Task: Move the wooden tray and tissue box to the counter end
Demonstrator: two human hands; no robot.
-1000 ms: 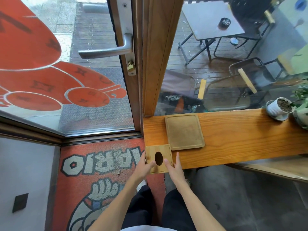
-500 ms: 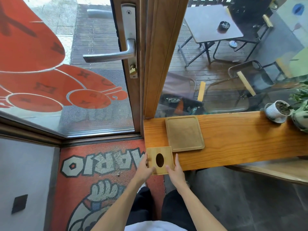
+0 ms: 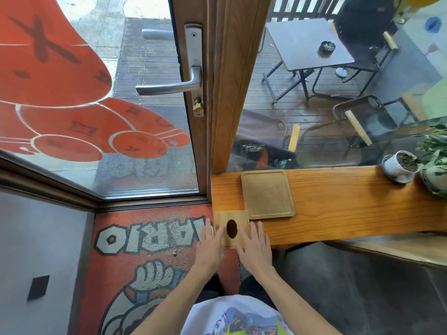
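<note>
Wooden tissue box sits at the tabletop's near corner; half a second ago both hands gripped its sides, now left hand and right hand lie flat with fingers spread, grasping nothing. Beyond, touching, the wooden tray is unmoved.

Both hands sit differently on the tissue box than a second ago. Then the left hand gripped the box's left edge and the right hand its near right corner, fingers curled round the sides. Now both lie flatter with fingers spread, the tips resting on the box top either side of the oval hole, palms behind its near edge. The box, a second ago clear of the tray, now sits further from the body, its far right corner touching the tray's near left corner.
</note>
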